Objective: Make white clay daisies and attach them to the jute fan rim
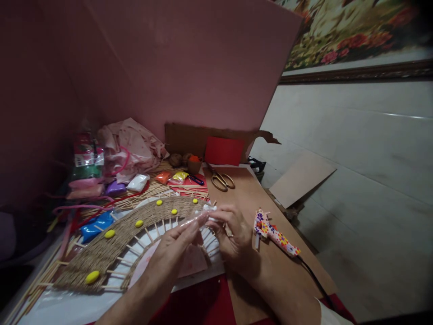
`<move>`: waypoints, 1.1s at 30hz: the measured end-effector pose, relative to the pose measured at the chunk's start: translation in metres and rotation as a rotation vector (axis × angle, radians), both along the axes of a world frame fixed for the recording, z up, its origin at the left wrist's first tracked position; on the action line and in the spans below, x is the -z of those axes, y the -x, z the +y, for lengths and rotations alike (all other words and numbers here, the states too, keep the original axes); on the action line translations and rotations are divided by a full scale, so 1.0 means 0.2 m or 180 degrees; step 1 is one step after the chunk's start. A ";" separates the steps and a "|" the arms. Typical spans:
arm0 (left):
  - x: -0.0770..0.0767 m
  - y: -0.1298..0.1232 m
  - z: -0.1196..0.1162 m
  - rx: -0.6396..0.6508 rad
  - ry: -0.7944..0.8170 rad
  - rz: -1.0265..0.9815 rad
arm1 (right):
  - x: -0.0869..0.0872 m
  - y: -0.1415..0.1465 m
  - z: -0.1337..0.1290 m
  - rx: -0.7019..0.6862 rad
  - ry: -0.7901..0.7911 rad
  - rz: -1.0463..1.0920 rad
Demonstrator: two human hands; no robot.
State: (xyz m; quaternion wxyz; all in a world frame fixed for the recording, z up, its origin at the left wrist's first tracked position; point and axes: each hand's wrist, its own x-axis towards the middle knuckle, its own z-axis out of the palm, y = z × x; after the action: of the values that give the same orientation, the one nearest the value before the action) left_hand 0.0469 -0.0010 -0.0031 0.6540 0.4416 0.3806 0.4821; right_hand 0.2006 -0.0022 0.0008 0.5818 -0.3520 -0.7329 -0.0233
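Observation:
Both hands meet above the right end of a fan-shaped piece of woven twine and sticks, dotted with several yellow discs. My left hand is closed on a clear plastic packet. My right hand has its fingers bent around white material at the packet's end; its fingertips touch it. Under the hands lies a white sheet, with a pale pink piece inside the fan's curve.
A flower-patterned glue gun with a black cable lies on brown board at right. Scissors, a red card and coloured packets are behind. A blue packet lies left, near loose sticks.

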 end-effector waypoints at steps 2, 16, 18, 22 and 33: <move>0.00 -0.01 0.00 0.0038 0.0022 -0.0176 | 0.00 0.00 -0.01 0.0029 -0.0045 0.0105; -0.02 -0.02 -0.01 0.0190 0.0189 -0.0436 | 0.00 0.01 0.02 0.0299 0.0097 0.0204; -0.03 -0.02 -0.01 0.0273 0.0371 -0.0728 | 0.00 0.00 0.02 0.0350 0.0185 0.0687; -0.05 -0.01 -0.01 0.0199 0.0602 -0.0896 | 0.01 0.00 0.03 0.0267 0.0359 0.0818; -0.05 -0.01 -0.01 0.0143 0.0187 -0.0374 | 0.01 0.03 0.03 0.0286 0.0613 0.0022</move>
State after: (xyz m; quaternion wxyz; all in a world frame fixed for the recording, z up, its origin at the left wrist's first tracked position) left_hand 0.0479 -0.0038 0.0067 0.6985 0.4016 0.3456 0.4810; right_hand 0.1956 0.0029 -0.0016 0.5462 -0.4389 -0.7131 0.0224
